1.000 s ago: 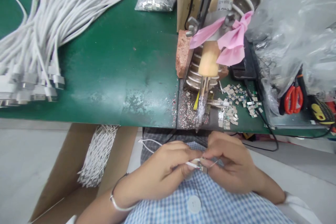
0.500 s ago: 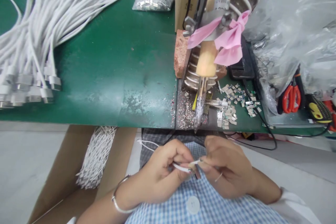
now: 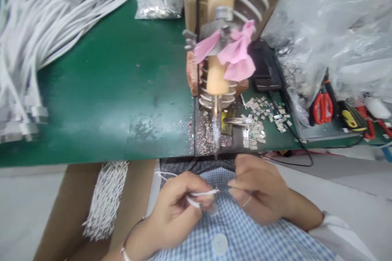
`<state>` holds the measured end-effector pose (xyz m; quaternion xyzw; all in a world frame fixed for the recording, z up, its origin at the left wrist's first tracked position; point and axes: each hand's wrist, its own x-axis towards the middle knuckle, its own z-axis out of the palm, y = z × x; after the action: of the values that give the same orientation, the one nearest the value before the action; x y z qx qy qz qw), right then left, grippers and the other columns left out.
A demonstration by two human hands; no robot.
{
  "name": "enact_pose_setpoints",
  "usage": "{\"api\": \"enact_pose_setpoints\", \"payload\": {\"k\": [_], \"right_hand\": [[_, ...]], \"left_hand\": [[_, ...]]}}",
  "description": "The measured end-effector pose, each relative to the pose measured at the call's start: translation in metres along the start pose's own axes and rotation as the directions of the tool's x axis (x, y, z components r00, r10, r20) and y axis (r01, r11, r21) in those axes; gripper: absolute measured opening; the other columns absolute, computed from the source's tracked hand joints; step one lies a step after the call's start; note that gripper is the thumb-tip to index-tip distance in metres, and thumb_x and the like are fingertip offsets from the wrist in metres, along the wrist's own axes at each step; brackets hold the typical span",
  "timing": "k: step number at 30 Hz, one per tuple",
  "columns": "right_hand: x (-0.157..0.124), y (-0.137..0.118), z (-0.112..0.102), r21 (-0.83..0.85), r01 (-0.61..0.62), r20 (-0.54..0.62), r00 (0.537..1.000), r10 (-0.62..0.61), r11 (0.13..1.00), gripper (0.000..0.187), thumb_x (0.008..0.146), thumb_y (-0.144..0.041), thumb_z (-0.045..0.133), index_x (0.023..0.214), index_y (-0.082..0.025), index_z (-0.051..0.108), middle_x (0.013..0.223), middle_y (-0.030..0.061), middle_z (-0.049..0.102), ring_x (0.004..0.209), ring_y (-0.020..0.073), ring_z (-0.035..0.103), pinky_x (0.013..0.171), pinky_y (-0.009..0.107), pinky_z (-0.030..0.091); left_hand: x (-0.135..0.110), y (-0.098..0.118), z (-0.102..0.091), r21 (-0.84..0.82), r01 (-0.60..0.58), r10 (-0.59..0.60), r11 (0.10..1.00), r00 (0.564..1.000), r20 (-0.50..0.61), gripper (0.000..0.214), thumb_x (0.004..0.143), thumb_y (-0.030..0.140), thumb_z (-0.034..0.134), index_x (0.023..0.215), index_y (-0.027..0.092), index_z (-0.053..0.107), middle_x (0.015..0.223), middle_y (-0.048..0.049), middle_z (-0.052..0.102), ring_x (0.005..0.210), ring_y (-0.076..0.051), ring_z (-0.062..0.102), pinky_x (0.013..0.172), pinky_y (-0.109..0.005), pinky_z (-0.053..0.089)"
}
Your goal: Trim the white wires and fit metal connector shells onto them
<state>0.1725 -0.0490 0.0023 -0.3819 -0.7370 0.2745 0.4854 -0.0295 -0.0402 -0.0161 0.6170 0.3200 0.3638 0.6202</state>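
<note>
Cable (image 3: 204, 193) grasped in left fingers (image 3: 197, 181), partly hidden; right fingers (image 3: 245, 181) bunched, cannot tell whether holding anything.

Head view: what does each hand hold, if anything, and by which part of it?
The left hand holds a white cable near one end, which sticks out. Whether the right hand holds anything cannot be told.

The held white cable (image 3: 204, 193) is partly hidden, the cable bundle (image 3: 58, 24) cropped at left.

Smooth plastic cable (image 3: 202, 193), glossy tabletop (image 3: 107, 98), rough brick (image 3: 192, 75), cloth garment (image 3: 245, 232).
</note>
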Motion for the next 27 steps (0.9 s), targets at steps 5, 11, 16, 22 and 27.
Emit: {"api": "enact_pose_setpoints", "payload": {"k": [5,11,16,22,27], "right_hand": [[-0.006,0.012,-0.05,-0.352,-0.246,-0.324,0.937,0.129,0.903,0.01,0.084,-0.012,0.059,0.081,-0.022,0.061,0.066,-0.0003,0.059,0.06,0.0143,0.054,0.055,0.028,0.044],[-0.007,0.034,-0.096,-0.797,-0.343,-0.244,0.936,0.255,0.497,0.009,0.087,-0.016,0.057,0.081,-0.02,0.063,0.079,0.0042,0.065,0.075,0.0198,0.062,0.066,0.031,0.048],[-0.003,0.049,-0.093,-0.878,-0.289,-0.192,0.943,0.271,0.383,0.007,0.085,-0.023,0.06,0.082,-0.018,0.064,0.079,0.0069,0.065,0.076,0.0233,0.063,0.062,0.032,0.046],[0.002,0.053,-0.091,-0.889,-0.248,-0.148,0.951,0.273,0.385,0.008,0.082,-0.017,0.056,0.075,-0.017,0.061,0.075,0.0068,0.063,0.072,0.0232,0.062,0.06,0.032,0.045],[-0.004,0.024,-0.085,-0.724,-0.34,-0.212,0.938,0.274,0.601,0.005,0.083,-0.016,0.06,0.081,-0.02,0.061,0.078,0.0027,0.068,0.065,0.0165,0.062,0.055,0.027,0.046]], "left_hand": [[0.004,0.003,-0.009,0.051,0.01,-0.007,0.999,0.997,-0.071,0.016,0.082,0.01,0.063,0.086,0.025,0.066,0.069,0.0001,0.068,0.058,-0.014,0.062,0.056,-0.024,0.051],[0.006,0.005,-0.002,-0.053,0.132,-0.138,0.99,0.978,-0.156,0.01,0.084,0.025,0.068,0.075,0.024,0.063,0.063,0.0009,0.061,0.059,-0.014,0.054,0.054,-0.025,0.046],[0.003,0.006,0.003,-0.194,0.196,-0.24,0.961,0.941,-0.241,0.017,0.08,0.035,0.073,0.073,0.024,0.063,0.064,0.001,0.059,0.064,-0.016,0.055,0.057,-0.026,0.045],[0.002,0.005,-0.001,-0.265,0.231,-0.298,0.936,0.921,-0.25,0.019,0.08,0.037,0.072,0.073,0.022,0.062,0.066,0.0013,0.059,0.059,-0.013,0.052,0.054,-0.024,0.042],[0.005,0.0,-0.001,-0.185,0.191,-0.237,0.964,0.932,-0.275,0.01,0.081,0.025,0.071,0.075,0.021,0.065,0.063,0.002,0.06,0.056,-0.01,0.052,0.053,-0.02,0.043]]}}
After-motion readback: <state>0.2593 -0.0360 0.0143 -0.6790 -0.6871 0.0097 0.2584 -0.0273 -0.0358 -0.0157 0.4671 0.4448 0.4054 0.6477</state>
